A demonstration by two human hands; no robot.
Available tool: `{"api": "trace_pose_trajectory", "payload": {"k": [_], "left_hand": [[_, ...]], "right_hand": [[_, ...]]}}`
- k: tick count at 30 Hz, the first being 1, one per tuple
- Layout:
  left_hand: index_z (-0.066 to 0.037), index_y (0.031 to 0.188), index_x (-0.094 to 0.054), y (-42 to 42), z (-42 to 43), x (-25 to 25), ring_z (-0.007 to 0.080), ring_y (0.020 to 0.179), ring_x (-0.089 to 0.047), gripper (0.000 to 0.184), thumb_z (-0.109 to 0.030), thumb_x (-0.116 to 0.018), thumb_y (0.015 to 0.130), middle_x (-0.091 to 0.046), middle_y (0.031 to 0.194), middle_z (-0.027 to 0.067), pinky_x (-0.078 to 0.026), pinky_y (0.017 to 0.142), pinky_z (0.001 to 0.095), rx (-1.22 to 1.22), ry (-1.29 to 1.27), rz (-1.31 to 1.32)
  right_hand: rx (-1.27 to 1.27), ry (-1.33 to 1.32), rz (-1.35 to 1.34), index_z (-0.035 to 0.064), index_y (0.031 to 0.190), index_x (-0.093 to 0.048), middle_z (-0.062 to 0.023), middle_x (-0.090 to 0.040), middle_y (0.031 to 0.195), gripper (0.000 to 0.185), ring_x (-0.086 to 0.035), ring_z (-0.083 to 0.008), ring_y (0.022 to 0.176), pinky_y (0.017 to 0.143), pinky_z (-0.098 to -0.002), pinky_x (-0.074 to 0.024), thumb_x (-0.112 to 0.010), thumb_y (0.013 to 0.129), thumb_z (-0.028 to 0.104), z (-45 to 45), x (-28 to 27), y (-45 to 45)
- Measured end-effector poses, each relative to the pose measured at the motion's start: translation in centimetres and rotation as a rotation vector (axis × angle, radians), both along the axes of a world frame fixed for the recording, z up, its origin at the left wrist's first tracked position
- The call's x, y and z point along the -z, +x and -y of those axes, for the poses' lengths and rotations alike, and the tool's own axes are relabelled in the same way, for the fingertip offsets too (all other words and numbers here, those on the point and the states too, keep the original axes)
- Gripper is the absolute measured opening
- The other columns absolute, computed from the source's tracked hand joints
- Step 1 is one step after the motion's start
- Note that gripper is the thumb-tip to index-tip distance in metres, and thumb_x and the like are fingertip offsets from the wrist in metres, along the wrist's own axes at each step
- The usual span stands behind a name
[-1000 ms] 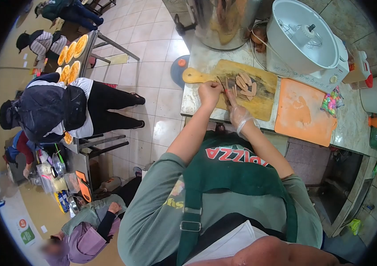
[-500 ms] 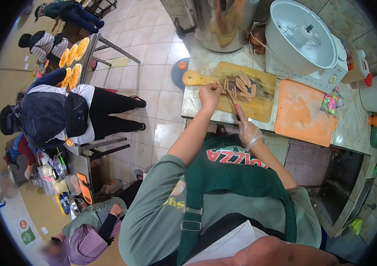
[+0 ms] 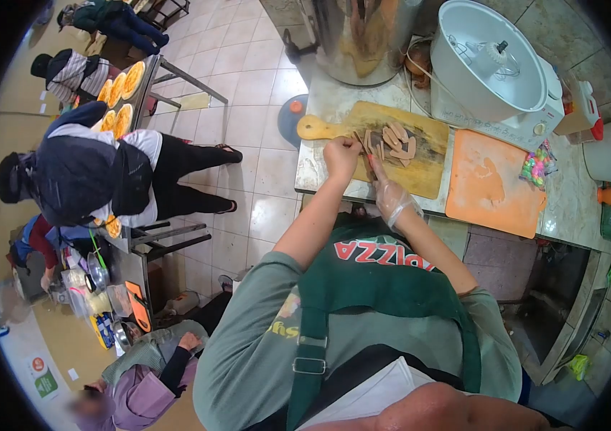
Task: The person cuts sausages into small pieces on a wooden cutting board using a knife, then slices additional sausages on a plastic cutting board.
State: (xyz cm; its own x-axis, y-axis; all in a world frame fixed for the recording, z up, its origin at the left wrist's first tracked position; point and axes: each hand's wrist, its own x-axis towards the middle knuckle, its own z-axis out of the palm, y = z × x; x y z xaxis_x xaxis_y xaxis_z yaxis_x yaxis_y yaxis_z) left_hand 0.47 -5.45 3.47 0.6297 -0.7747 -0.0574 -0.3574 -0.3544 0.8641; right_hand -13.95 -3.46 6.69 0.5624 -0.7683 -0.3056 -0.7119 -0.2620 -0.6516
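Note:
On the counter lies a wooden cutting board (image 3: 427, 165) with several brown slices (image 3: 397, 140) on it. My left hand (image 3: 341, 156) is closed at the board's left part, fingertips pinching a thin brown piece (image 3: 357, 136). My right hand (image 3: 390, 195), in a clear plastic glove, is wrapped round the handle of a knife (image 3: 370, 152). The blade points away from me and lies between the thin piece and the cut slices. Most of the handle is hidden by my fingers.
An orange cutting board (image 3: 492, 179) lies to the right, a white mixer bowl (image 3: 488, 65) behind it. A large metal container (image 3: 363, 43) stands at the back. Several people are at the left, one with a dark backpack (image 3: 79, 172), near pizzas on a table.
My right hand has pulled the knife back toward me, then moved it forward again to the thin piece. My left hand has barely moved. The person with the backpack has shifted slightly.

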Motion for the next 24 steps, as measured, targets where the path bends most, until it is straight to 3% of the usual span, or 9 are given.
{"api": "trace_pose_trajectory", "payload": {"k": [10, 14, 22, 24], "left_hand": [[0.003, 0.069, -0.063, 0.2, -0.2, 0.5, 0.0221, 0.056, -0.06, 0.016, -0.013, -0.062, 0.065, -0.061, 0.062, 0.0148, -0.046, 0.055, 0.0289, -0.004, -0.028, 0.03], [0.0, 0.071, -0.065, 0.8, -0.6, -0.1, 0.0234, 0.06, -0.061, 0.014, -0.011, -0.064, 0.063, -0.061, 0.065, 0.0157, -0.047, 0.059, 0.0296, 0.052, 0.033, -0.02], [0.001, 0.077, -0.065, 0.1, -1.4, 0.1, 0.0214, 0.063, -0.062, 0.016, -0.01, -0.064, 0.065, -0.062, 0.069, 0.0155, -0.047, 0.06, 0.0277, 0.023, -0.036, -0.048], [0.002, 0.08, -0.064, -0.2, -1.3, 0.2, 0.02, 0.063, -0.062, 0.019, -0.013, -0.063, 0.069, -0.062, 0.068, 0.0159, -0.047, 0.06, 0.0267, 0.003, -0.051, 0.004]], "right_hand": [[0.003, 0.004, 0.06, 0.0195, 0.135, -0.009, -0.0298, -0.055, 0.079, 0.059, -0.056, -0.0408, 0.073, 0.067, -0.0468, -0.0408, -0.034, 0.083, 0.008, 0.8, 1.9, 1.0], [0.034, 0.046, -0.049, 0.0194, 0.135, -0.011, -0.0297, -0.055, 0.079, 0.059, -0.056, -0.0406, 0.074, 0.068, -0.0465, -0.041, -0.034, 0.082, 0.007, 0.7, -0.6, 1.8], [0.015, 0.075, -0.049, 0.0201, 0.135, -0.011, -0.0265, -0.054, 0.097, 0.058, -0.054, -0.0398, 0.086, 0.075, -0.0445, -0.0403, -0.033, 0.082, 0.007, 0.3, -0.9, 1.6], [0.011, 0.086, -0.075, 0.0203, 0.134, -0.01, -0.027, -0.054, 0.096, 0.059, -0.054, -0.0399, 0.086, 0.075, -0.0446, -0.0405, -0.033, 0.082, 0.007, 0.1, -1.3, 1.3]]}}
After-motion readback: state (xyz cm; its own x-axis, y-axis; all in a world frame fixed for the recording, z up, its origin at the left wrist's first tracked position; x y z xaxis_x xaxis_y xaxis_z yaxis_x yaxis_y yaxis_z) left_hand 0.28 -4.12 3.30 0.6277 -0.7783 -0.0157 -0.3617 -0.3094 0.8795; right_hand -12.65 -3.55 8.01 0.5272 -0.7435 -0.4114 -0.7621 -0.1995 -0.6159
